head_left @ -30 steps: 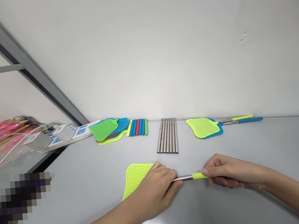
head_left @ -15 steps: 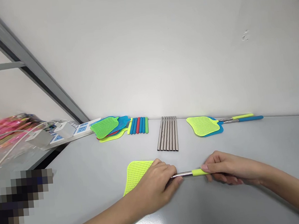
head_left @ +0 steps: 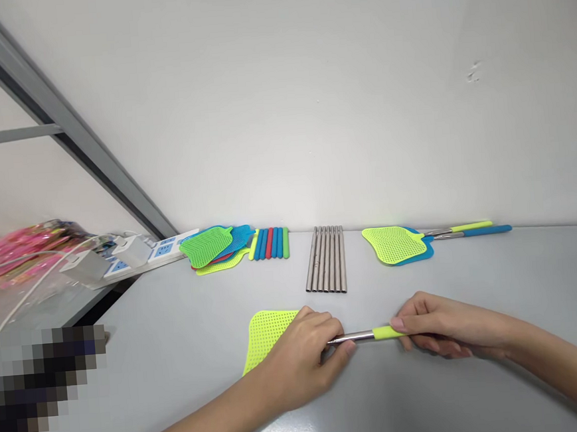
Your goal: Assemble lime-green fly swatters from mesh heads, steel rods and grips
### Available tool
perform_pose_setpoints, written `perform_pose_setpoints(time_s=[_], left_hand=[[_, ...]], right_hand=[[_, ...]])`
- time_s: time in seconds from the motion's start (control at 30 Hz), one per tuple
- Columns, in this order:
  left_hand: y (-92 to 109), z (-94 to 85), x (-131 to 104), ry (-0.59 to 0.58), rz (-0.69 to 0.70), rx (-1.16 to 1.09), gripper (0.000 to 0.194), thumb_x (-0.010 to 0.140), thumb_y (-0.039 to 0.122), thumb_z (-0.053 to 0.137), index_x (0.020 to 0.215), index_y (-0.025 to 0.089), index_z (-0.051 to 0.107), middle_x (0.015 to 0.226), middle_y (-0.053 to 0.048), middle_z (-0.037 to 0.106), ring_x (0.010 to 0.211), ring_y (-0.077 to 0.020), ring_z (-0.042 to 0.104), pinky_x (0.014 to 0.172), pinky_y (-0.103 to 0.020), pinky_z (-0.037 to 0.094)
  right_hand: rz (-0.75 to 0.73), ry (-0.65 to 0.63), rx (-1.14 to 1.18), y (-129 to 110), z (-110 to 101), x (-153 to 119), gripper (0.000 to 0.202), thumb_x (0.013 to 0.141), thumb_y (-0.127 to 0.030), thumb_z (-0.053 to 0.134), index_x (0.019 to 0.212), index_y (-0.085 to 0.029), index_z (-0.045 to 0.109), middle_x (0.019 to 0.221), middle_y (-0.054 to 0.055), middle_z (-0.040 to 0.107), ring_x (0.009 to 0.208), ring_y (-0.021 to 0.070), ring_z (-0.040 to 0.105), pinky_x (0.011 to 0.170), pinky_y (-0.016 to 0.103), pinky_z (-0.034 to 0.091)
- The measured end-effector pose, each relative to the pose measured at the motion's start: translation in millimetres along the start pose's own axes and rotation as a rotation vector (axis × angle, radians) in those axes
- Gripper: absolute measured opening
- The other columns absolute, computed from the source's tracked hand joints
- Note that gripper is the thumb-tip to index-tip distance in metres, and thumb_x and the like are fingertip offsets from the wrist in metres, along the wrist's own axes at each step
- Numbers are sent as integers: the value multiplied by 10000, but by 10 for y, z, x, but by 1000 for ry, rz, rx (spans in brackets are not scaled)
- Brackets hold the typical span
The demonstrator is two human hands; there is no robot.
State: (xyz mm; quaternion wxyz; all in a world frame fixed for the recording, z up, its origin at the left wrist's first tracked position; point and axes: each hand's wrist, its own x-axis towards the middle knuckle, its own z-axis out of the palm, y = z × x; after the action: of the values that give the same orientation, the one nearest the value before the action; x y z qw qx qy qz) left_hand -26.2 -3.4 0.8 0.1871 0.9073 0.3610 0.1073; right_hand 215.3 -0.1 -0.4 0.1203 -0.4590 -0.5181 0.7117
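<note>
Far left, on a side shelf, a white power strip (head_left: 136, 251) sits beside crinkled pink packaging (head_left: 16, 247). Along the wall on the grey table (head_left: 473, 281) come loose swatter heads (head_left: 214, 246), a row of coloured grips (head_left: 270, 243), a row of bare metal rods (head_left: 326, 267), then two finished swatters (head_left: 400, 244) stacked one on the other.

Nearer me, the yellow-green fly swatter (head_left: 265, 334) lies flat on the table with its long axis running left to right, mesh head at the left, handle at the right. The left hand (head_left: 302, 361) covers the neck where head meets rod, fingers curled down over it (whether they truly grip it, I cannot tell). The right hand (head_left: 440, 330) pinches the yellow grip at the rod's far end between thumb and fingertips. Only a short stretch of steel rod shows between the two hands, which sit equally near, one at each end.
</note>
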Motion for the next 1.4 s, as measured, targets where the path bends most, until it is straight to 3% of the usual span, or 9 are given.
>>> perform_pose_setpoints(time_s=[0.57,0.83,1.03,1.4], left_hand=[[-33,-51,6,-35,60,3,178,830,262,369,681,178,416,655,7,488,647,-121,452,680,-272,336],[-83,-207,-26,-34,64,-13,105,802,274,447,780,186,499,762,-17,520,771,-150,445,746,-281,339],[-163,-351,-29,-98,209,39,229,836,210,357,633,185,462,638,3,491,709,-144,434,807,-335,266],[-96,-239,-49,-132,148,-40,270,872,238,276,629,186,381,662,4,458,690,-140,396,738,-303,290]], right_hand=[[-4,-41,6,24,-25,4,372,743,-465,512,685,-109,599,435,-72,385,304,9,243,284,151,169],[-18,-61,50,59,-69,16,341,756,-432,514,694,-107,597,440,-67,399,298,10,271,275,136,195],[-37,-123,120,62,-125,24,313,752,-396,533,697,-96,602,439,-58,433,298,17,303,274,135,244],[-47,-111,114,84,-132,36,297,752,-359,541,697,-79,625,438,-39,482,289,18,342,262,125,256]])
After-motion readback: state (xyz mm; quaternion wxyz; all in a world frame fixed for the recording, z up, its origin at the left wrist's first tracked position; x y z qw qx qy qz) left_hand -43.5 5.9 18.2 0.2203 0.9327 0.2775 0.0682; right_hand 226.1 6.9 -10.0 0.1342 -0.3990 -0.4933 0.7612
